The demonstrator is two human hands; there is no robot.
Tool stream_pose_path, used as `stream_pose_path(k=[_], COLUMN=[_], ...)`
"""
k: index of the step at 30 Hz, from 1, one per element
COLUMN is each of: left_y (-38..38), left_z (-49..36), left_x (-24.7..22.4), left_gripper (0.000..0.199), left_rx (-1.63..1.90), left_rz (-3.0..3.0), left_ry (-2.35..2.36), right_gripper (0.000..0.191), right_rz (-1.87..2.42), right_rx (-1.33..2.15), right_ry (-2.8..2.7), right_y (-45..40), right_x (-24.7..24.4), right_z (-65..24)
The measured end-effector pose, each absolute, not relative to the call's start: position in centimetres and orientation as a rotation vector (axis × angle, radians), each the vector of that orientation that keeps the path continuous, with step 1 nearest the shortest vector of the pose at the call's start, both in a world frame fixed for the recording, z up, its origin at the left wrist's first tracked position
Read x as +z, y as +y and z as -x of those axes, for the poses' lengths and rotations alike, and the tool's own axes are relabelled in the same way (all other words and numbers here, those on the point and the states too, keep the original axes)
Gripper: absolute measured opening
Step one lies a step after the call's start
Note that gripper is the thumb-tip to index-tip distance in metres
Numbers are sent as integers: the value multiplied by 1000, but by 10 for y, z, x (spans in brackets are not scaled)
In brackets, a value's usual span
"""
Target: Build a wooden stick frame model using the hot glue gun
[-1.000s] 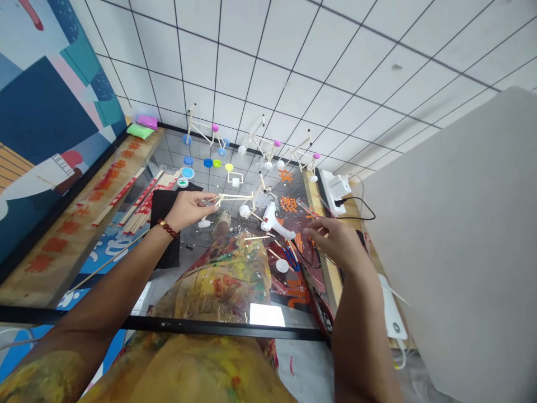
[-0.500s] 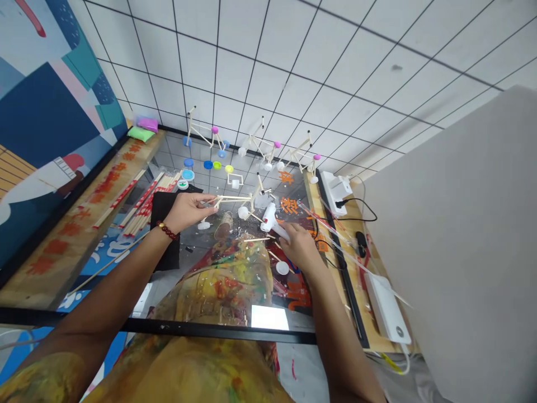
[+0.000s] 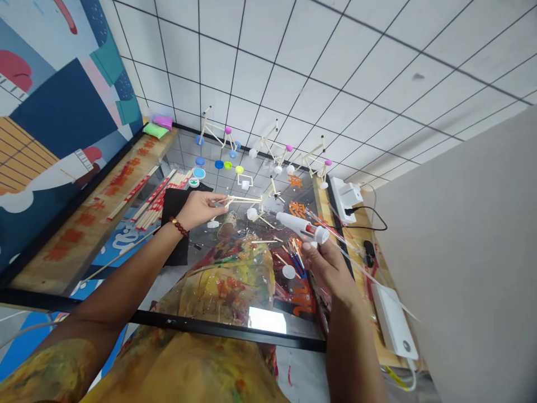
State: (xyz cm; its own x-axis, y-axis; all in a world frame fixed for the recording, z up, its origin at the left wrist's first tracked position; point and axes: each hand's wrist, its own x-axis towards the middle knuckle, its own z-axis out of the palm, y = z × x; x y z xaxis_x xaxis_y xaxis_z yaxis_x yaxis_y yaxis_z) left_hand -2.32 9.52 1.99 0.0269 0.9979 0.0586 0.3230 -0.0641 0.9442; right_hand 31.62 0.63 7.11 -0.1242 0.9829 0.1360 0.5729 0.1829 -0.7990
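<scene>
Between the fingers and thumb of my left hand [image 3: 202, 209] is one end of a small tricycle-like model made of wooden sticks [image 3: 247, 200], with white bottle-cap wheels [image 3: 252, 214]. My left hand is closed on it just above the glass table. My right hand [image 3: 329, 263] is wrapped round a white hot glue gun [image 3: 300, 225] with a red mark; its nozzle points left toward the model, a short way apart from it. Loose sticks, a pair of scissors with blue handles [image 3: 298, 263] and a white cap [image 3: 288, 272] lie below the gun.
Several finished stick models [image 3: 218, 134] stand along the back edge. Coloured caps [image 3: 227, 165] lie before them. Bundled chopsticks [image 3: 163, 198] and a black cloth [image 3: 176, 246] are at the left. A power strip [image 3: 346, 196], cables and a white box [image 3: 394, 319] line the right side.
My right hand has drawn the glue gun back to the right and turned it, so its side now shows. My left hand still holds the model. The whole view has shifted slightly.
</scene>
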Motion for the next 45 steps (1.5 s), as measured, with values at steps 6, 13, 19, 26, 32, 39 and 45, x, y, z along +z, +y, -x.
stream_pose_path(k=[6,13,19,26,32,39,45], left_y=[93,93,93,93,93,93,93], left_z=[23,22,22,19,20,21,20], left_x=[22,23,23,21,17,20,19], left_gripper=[51,47,43,38,38,43,41], left_rx=[1046,1038,1029,1067,1068,1016,1043], left_rz=[-1518,-1534,-1550,-1601,-1613,-1581,-1578], left_ry=[1429,1412,1400,1320,1350,1402,1380], right_gripper=[38,36,30,68,67,58,51], right_rz=[1308,1267,1225,1296,1810,2175,1681], right_rx=[1128,788,602,843,297,87,-154], right_ry=[-1505,-1281,-914,-1095,-1757,-2211,-2282], right_y=[8,21,56,78,71,69,41], right_x=[80,70,75,32,17,19,42], right_z=[-270,-228,-244,-247,-272,-293,-268])
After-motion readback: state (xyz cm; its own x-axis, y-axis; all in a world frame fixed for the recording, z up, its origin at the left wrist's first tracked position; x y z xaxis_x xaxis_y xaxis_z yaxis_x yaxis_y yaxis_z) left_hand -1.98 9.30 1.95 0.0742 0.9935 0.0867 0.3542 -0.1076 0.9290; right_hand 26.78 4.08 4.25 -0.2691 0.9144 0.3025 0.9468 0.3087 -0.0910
